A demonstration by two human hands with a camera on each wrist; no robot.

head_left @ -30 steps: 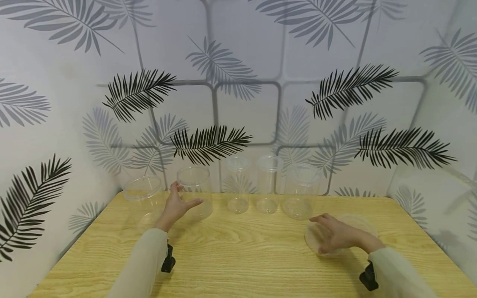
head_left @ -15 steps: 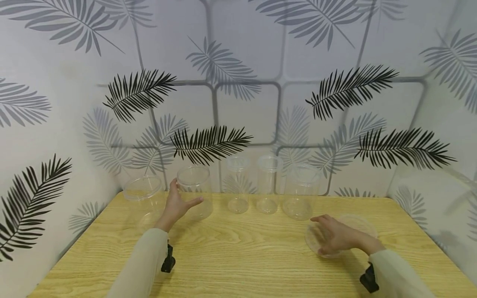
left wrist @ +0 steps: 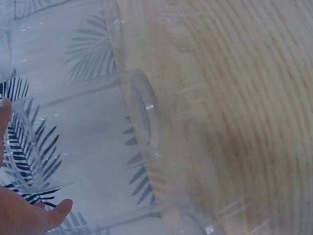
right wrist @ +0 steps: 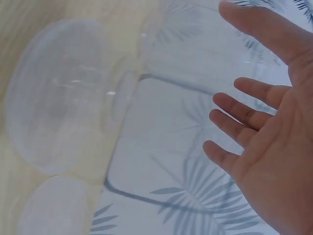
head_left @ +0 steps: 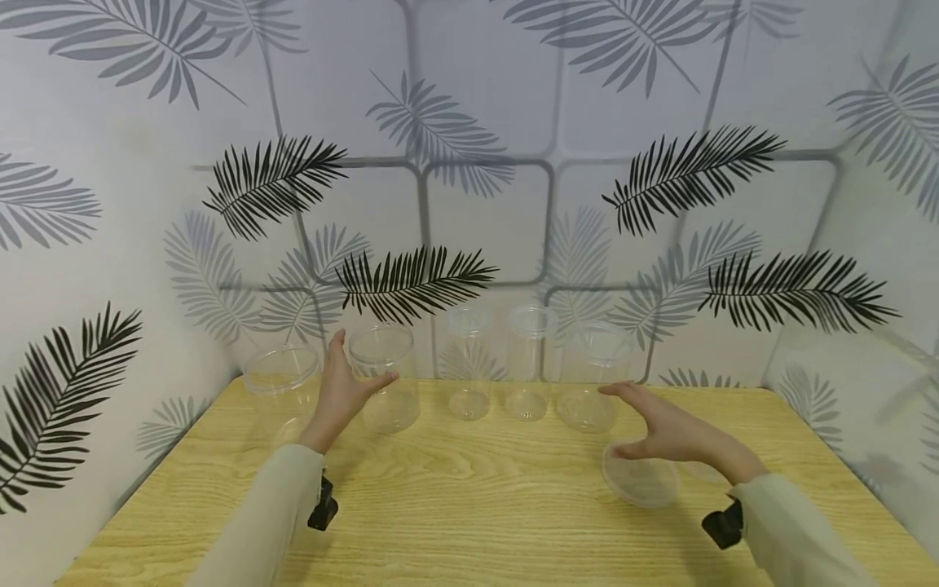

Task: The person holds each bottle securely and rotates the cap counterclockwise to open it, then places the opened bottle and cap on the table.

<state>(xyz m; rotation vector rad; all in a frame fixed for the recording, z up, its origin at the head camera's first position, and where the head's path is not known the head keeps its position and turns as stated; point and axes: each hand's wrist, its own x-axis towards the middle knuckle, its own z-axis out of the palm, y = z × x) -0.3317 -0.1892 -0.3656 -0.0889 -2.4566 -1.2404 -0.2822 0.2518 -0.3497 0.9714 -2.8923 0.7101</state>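
In the head view my left hand (head_left: pixel 341 403) is raised beside a wide clear plastic jar (head_left: pixel 396 412), thumb spread and overlapping the jar's side. My fingers (left wrist: pixel 24 215) show only at the left edge of the left wrist view. Another wide clear jar (head_left: pixel 282 373) stands to the left of that hand. On the right, my right hand (head_left: pixel 678 432) hovers with fingers extended over a round translucent lid (head_left: pixel 641 479). A second lid (head_left: pixel 704 470) is mostly hidden behind the wrist. The palm (right wrist: pixel 279 161) looks bare in the right wrist view.
Two narrow clear jars (head_left: pixel 469 403) stand mid-row at the back of the wooden table (head_left: pixel 469 514). A wider clear jar (head_left: pixel 587 412) stands right of them, near my right fingertips. A leaf-patterned wall (head_left: pixel 484 220) rises directly behind.
My right hand has risen off the lid and moved back towards the wide jar, uncovering more of the lid. My left hand has lifted slightly along its jar. The jars have not moved.
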